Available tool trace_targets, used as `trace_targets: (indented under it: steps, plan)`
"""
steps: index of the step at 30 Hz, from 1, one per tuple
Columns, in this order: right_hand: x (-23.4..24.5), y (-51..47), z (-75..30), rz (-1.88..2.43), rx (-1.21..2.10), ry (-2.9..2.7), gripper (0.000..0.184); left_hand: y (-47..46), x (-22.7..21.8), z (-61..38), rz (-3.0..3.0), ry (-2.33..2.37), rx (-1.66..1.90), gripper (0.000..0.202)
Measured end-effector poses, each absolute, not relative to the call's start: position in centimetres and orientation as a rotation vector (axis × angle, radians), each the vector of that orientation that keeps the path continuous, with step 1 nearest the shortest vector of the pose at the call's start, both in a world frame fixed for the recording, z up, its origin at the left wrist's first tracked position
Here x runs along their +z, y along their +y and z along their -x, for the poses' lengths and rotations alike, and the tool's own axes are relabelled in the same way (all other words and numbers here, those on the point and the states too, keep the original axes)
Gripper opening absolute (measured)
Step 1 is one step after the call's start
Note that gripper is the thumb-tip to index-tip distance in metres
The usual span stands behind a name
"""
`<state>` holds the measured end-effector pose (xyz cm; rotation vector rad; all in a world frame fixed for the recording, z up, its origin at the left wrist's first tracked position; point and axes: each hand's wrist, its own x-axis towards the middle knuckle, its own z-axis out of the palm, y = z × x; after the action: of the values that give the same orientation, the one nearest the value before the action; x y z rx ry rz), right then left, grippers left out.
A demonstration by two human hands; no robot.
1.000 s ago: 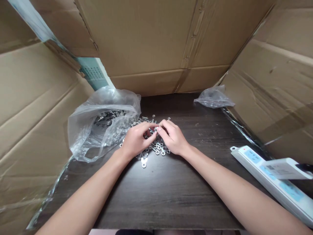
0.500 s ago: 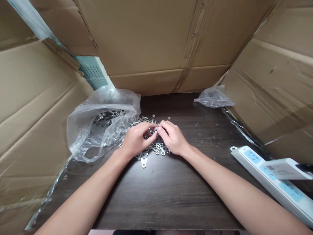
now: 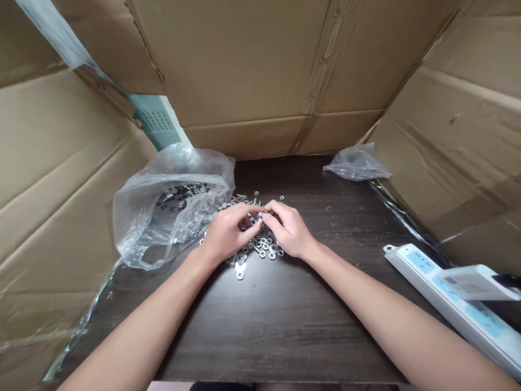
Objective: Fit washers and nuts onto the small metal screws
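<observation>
My left hand [image 3: 228,231] and my right hand [image 3: 287,228] meet over a loose pile of metal hardware on the dark table. Between their fingertips is a small shiny metal fastener [image 3: 260,216]; whether it is a nut, a bolt or both together is too small to tell. Left thumb and index finger curve toward it from one side, while the right thumb and fingers pinch it from the other. Hex nuts [image 3: 272,255], washers [image 3: 241,257] and bolts [image 3: 255,248] lie under and around the hands, partly hidden by them.
An open clear plastic bag [image 3: 138,212] with more bolts stands at left, beside the pile. A crumpled plastic bag [image 3: 358,163] lies at the back right. A white power strip [image 3: 448,298] with a plugged-in adapter [image 3: 468,279] is at right. Cardboard walls [image 3: 252,70] enclose the table.
Both hands stay at almost the same spot, with only slight movement of the right fingers at the metal fastener. The whole view has shifted very slightly.
</observation>
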<state>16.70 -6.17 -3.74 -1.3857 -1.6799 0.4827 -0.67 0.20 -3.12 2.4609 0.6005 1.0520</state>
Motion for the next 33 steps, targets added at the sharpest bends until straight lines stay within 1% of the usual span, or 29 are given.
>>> trace_targets:
  steps: [6, 10, 13, 18, 26, 33]
  plan:
    - [-4.01, -5.93, -16.67, 1.367, 0.462, -1.698, 0.030, 0.14, -3.10, 0.57, -2.471, 0.583, 1.087, 0.018]
    - [-4.09, -5.93, -16.66, 1.403, 0.427, -1.703, 0.033, 0.17, -3.14, 0.60, -2.463, 0.587, 1.069, 0.018]
    - [-3.96, -6.05, -16.71, 1.395, 0.455, -1.691, 0.031, 0.19, -3.17, 0.65, -2.463, 0.594, 1.067, 0.018]
    - [-3.75, -6.15, -16.75, 1.400, 0.501, -1.684, 0.020, 0.22, -3.12, 0.65, -2.466, 0.602, 1.052, 0.018]
    - [-3.67, -6.22, -16.82, 1.362, 0.501, -1.677, 0.027, 0.14, -3.17, 0.64, -2.453, 0.591, 1.035, 0.021]
    - [-3.57, -6.26, -16.77, 1.380, 0.471, -1.655, 0.024, 0.16, -3.14, 0.63, -2.494, 0.603, 1.027, 0.019]
